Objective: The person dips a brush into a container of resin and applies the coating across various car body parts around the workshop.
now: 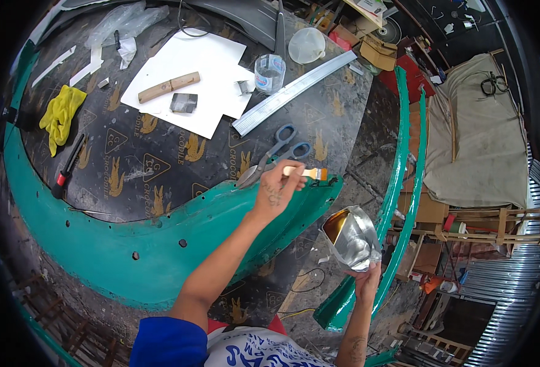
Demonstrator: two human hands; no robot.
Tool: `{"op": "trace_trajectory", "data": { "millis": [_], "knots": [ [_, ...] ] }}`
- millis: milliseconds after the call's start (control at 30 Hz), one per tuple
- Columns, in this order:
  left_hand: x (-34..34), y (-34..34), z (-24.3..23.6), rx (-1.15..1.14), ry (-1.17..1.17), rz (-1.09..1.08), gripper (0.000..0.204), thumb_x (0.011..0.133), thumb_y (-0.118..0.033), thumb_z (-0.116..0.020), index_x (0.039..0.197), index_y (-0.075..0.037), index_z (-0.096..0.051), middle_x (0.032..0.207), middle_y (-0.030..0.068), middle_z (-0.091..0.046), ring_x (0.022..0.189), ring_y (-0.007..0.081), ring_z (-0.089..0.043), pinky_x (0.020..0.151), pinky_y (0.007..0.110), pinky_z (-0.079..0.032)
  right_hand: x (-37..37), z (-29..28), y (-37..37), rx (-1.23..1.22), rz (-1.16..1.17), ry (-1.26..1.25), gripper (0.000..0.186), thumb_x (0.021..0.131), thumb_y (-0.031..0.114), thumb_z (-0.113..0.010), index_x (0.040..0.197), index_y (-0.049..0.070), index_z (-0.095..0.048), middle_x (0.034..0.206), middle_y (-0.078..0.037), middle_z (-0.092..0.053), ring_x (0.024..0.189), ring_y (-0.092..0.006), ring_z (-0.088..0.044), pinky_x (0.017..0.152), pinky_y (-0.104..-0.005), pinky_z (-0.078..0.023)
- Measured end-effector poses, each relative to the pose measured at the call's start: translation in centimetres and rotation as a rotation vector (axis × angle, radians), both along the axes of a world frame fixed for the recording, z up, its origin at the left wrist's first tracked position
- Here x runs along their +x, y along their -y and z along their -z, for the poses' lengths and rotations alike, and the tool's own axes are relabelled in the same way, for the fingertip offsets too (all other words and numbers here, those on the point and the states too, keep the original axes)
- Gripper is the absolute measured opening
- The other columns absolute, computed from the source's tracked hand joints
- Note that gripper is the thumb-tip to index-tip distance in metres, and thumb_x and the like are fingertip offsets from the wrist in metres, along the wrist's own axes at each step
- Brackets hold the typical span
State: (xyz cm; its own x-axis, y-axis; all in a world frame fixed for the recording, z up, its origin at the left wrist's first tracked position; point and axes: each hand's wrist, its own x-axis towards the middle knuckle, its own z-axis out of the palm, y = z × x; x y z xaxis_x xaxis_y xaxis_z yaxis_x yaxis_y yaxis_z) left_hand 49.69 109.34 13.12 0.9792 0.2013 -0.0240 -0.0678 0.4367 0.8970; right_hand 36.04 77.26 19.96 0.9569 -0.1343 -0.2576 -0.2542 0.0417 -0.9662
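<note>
My left hand (277, 192) is closed round the pale wooden handle of a small flat paintbrush (312, 174). Its amber bristles point right, over or against the tip of a curved green panel (154, 244); whether they touch, I cannot tell. The panel's right end looks glossy and darker than the rest. Lower right, my right hand (366, 282) grips a crumpled silver foil container (355, 243) from below. Amber liquid or a reflection shows inside its opening. Scissors (276, 153) with blue-grey handles lie just beyond my left hand.
The dark printed table (108, 165) bears white sheets (212, 55), a metal ruler (294, 92), a clear cup (270, 73), a yellow glove (62, 116) and a red-tipped tool (68, 168). Long glossy green strips (398, 159) stand at the right, near a draped beige cloth (484, 134).
</note>
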Motion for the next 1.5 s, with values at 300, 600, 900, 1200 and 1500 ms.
{"op": "trace_trajectory", "data": {
  "millis": [300, 600, 900, 1200, 1500],
  "knots": [
    [-2.4, 1.5, 1.0, -0.184, -0.083, 0.077, 0.03, 0.104, -0.02, -0.054, 0.118, 0.005, -0.064, 0.09, 0.0116, -0.071, 0.08, 0.0133, -0.067, 0.076, 0.027, -0.056, 1.3, -0.3, -0.4, -0.042, -0.037, -0.011, 0.063, 0.098, 0.037, -0.054, 0.149, 0.007, -0.032, 0.143, -0.014, -0.049, 0.118, -0.0294, -0.061, 0.073, -0.0458, -0.064],
    [-6.0, -0.6, 0.5, -0.011, 0.005, 0.205, 0.025, 0.102, -0.016, -0.058, 0.117, 0.003, -0.065, 0.097, 0.011, -0.07, 0.084, 0.0146, -0.068, 0.08, 0.028, -0.056, 2.0, -0.6, -1.3, -0.042, -0.05, -0.006, 0.065, 0.098, 0.037, -0.054, 0.15, 0.007, -0.031, 0.147, -0.013, -0.044, 0.125, -0.0288, -0.055, 0.073, -0.0457, -0.064],
    [-6.1, -4.9, 1.0, 0.126, 0.025, 0.253, 0.021, 0.1, -0.011, -0.06, 0.115, 0.001, -0.066, 0.096, 0.0104, -0.07, 0.086, 0.0148, -0.068, 0.079, 0.029, -0.057, 1.7, -0.6, -1.4, 0.023, -0.017, 0.006, 0.063, 0.096, 0.025, -0.057, 0.149, 0.005, -0.03, 0.136, -0.016, -0.052, 0.11, -0.0305, -0.065, 0.073, -0.0477, -0.064],
    [-1.3, -1.2, 4.0, 0.09, -0.044, 0.179, 0.023, 0.1, -0.016, -0.06, 0.113, 0.001, -0.066, 0.095, 0.0103, -0.071, 0.085, 0.0136, -0.068, 0.079, 0.028, -0.056, 0.6, -0.8, -1.2, -0.022, -0.023, 0.021, 0.056, 0.098, 0.031, -0.053, 0.144, 0.003, -0.035, 0.135, -0.015, -0.054, 0.112, -0.0289, -0.064, 0.074, -0.0444, -0.064],
    [-3.5, -1.5, 5.1, 0.624, 0.266, 0.155, 0.025, 0.094, -0.004, -0.064, 0.119, -0.004, -0.066, 0.093, 0.0118, -0.065, 0.08, 0.0251, -0.064, 0.068, 0.036, -0.051, -0.8, -0.5, -0.3, -0.043, 0.033, 0.014, 0.054, 0.098, 0.03, -0.053, 0.143, 0.004, -0.036, 0.136, -0.014, -0.054, 0.113, -0.0286, -0.064, 0.073, -0.046, -0.064]
  ]
}}
